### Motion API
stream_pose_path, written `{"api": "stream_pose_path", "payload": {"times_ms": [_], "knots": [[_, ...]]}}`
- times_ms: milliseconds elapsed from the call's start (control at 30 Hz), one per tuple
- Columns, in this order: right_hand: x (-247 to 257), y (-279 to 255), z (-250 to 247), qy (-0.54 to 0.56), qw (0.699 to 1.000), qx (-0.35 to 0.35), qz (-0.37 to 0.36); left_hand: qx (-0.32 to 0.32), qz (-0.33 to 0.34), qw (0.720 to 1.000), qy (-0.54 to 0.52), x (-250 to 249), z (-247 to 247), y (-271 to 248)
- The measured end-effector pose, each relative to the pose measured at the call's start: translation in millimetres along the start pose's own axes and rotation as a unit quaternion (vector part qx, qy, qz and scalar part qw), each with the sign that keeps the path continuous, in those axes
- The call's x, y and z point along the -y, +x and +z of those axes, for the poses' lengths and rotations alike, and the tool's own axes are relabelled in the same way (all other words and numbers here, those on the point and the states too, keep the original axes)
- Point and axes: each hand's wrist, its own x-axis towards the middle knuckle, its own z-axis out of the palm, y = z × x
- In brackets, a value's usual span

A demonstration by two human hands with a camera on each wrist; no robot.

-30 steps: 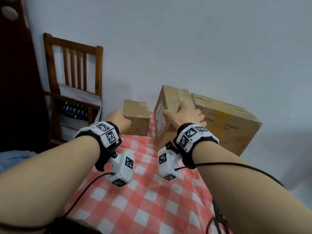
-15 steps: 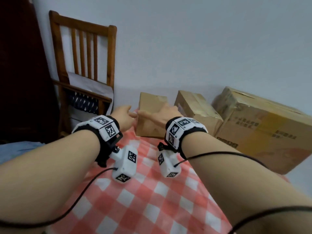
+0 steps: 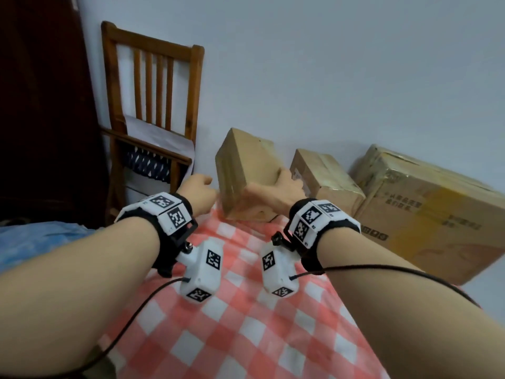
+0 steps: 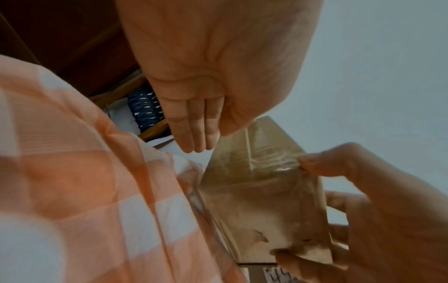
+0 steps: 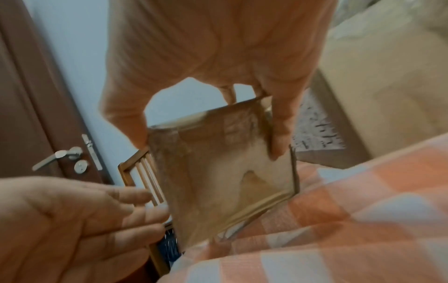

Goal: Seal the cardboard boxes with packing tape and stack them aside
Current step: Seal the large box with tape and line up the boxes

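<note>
Tilting on the checked cloth, the small box is pinched across opposite faces by the right hand; the left hand is spread just beside it; light, stiff, tape-slick cardboard is judged best gripped near edges

Soft, even indoor light; wide-angle bending at the edges; both wrist views dimmer, blurred and smeared.

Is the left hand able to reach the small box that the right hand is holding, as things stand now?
Probably yes. The left hand is open and right beside the small box, with nothing between its fingers and the box's near side. The right hand grips the other side, so that face stays free.
</note>
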Motion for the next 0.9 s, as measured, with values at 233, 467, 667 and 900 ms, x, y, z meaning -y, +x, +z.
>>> {"api": "stream_pose_path", "payload": {"times_ms": [233, 467, 667, 900], "knots": [[-44, -72, -37, 0.292, 0.949, 0.112, -0.046, 0.084, 0.013, 0.986, -0.141, -23, 5, -91], [-86, -149, -59, 0.338, 0.908, 0.246, -0.039, 0.066, 0.097, 0.993, 0.013, -39, 0, -133], [-108, -182, -67, 0.379, 0.912, 0.158, 0.008, -0.016, 0.104, 0.973, 0.205, -39, 3, -156], [-87, -195, -57, 0.167, 0.983, 0.077, 0.007, -0.022, 0.078, 0.978, 0.190, -38, 11, -162]]}}
